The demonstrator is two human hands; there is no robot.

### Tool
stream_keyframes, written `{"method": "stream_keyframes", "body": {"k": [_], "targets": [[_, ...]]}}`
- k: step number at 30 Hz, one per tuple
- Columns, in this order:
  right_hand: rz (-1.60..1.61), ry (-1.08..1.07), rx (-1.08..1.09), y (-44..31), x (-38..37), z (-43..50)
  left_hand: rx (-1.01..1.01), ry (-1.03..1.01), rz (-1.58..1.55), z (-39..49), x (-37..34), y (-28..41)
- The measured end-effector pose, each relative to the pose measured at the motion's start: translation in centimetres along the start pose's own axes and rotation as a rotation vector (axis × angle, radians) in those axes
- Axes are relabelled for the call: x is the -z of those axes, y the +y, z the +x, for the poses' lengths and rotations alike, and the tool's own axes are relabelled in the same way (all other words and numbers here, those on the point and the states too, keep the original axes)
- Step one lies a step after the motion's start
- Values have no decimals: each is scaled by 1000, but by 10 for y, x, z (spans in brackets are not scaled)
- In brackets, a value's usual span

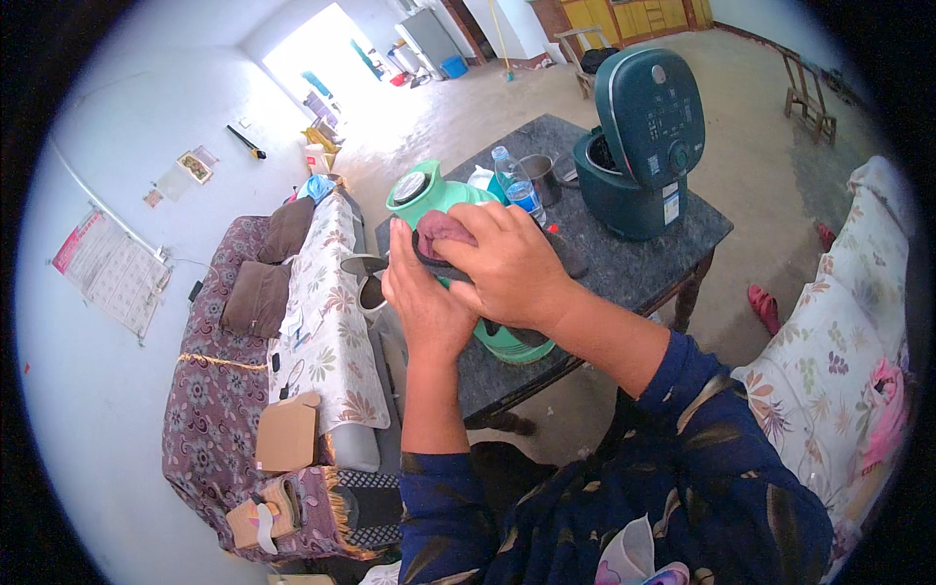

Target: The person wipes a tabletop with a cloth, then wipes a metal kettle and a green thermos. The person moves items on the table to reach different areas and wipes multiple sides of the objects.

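Note:
My right hand (512, 259) presses a bunched mauve cloth (442, 232) against a dark, round-edged object (426, 252), whose kind I cannot tell. On its other side, my left hand (424, 292) grips that same object, fingers upright along its rim. Behind and below the hands stands a light green thermos jug (446, 196) with a silver-topped lid. More green plastic (515, 347) shows under my wrists, partly hidden by my hands. Beyond them on the dark table are a clear water bottle (521, 191) with a blue label and a metal cup (540, 175).
A dark green rice cooker (632, 190), lid raised, stands at the right of the dark stone-like table (665, 274). Left is a sofa (197, 446) with brown cushions (256, 300) and an opened cardboard box (287, 435). A covered sofa (841, 344) and red slippers (764, 308) lie right.

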State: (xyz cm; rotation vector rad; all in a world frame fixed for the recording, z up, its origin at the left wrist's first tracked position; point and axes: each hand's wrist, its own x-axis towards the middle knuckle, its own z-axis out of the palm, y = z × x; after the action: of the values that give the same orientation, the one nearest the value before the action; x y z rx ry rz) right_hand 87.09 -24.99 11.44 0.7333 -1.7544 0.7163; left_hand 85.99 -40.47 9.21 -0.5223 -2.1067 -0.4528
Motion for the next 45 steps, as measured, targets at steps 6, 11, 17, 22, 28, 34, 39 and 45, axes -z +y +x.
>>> {"method": "stream_keyframes", "body": {"k": [6,11,17,22,28,34,39,45], "targets": [[69,-45,-135,22,3,0,24,-44,46,1,1,0],[83,50,-222,47,4,6,22,-22,51,-1,1,5],[132,-75,-59,59,11,-14,5,-20,16,1,2,5],[762,-86,-657,115,-15,-41,-19,-27,39,0,3,2],[1224,-343,-1180,144,-71,-74,-38,-39,38,1,6,-1],[1174,-83,-926,114,-49,-89,-150,-131,-105,10,8,-24],[695,31,-881,68,-21,-99,-111,-329,-232,31,10,-45],[986,219,-1285,74,-21,-92,-91,-316,-233,33,23,-43]]}}
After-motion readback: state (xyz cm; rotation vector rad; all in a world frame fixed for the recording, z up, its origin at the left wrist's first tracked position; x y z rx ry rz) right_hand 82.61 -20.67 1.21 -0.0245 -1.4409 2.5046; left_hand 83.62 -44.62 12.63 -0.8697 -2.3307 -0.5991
